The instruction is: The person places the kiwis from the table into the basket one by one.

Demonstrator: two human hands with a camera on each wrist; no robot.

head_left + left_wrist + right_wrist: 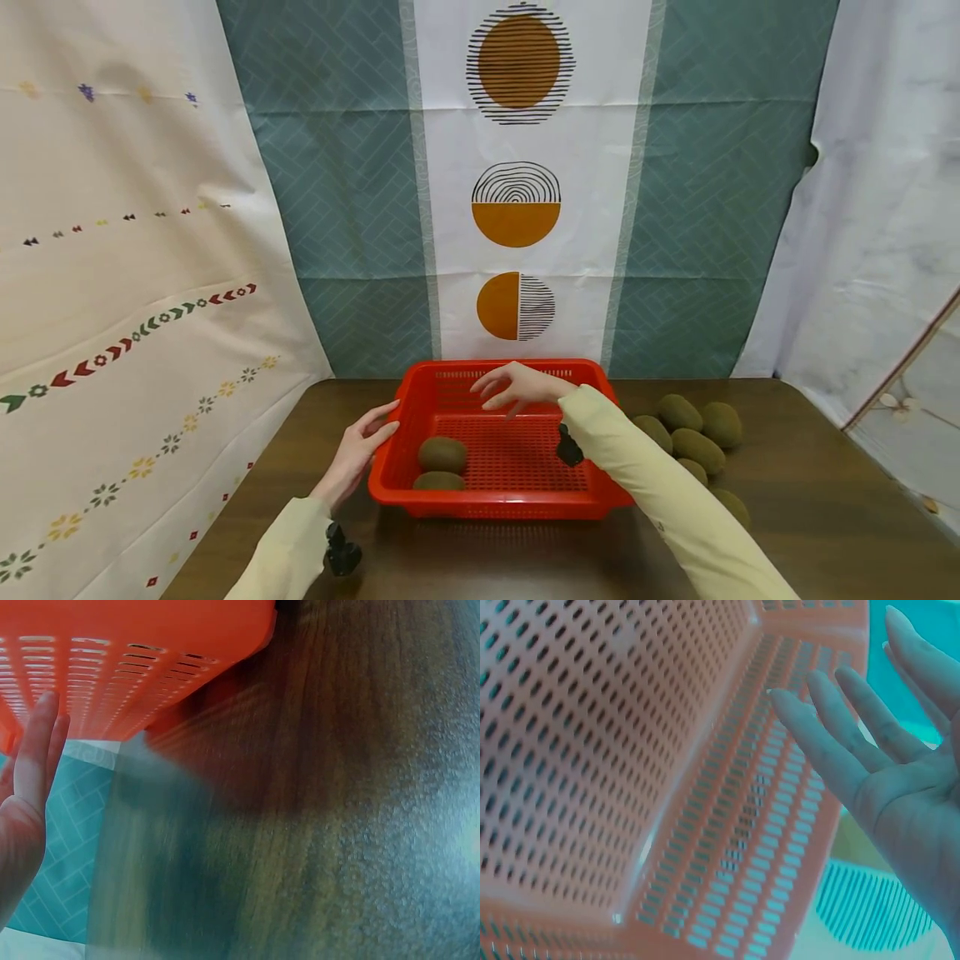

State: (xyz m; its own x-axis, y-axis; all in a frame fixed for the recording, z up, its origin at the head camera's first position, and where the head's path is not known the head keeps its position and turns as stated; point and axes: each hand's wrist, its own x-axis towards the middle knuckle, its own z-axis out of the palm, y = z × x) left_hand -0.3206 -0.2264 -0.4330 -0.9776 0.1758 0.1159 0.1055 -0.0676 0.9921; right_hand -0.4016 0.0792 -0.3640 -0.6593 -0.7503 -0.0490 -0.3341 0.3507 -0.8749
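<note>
A red plastic basket [510, 498] with slotted walls stands on the table, two brown fuzzy kiwis [442, 455] lying in its near left part. My left hand [358, 450] touches the basket's left side; in the left wrist view its fingers extend along the outer slotted wall. Over the inside of the basket hovers my right hand [521, 387], fingers spread and slightly bent, holding nothing. In the right wrist view the relaxed fingers [817, 742] are apart from the perforated floor. Several more kiwis [698, 451] lie in a group to the right, partly hidden by the right sleeve.
The dark wooden table [817, 500] carries the basket and the loose kiwis. Behind it hangs a teal and white patterned curtain [345, 208]. Pale cloths [150, 275] hang on both sides. Small black devices [342, 552] sit at both wrists.
</note>
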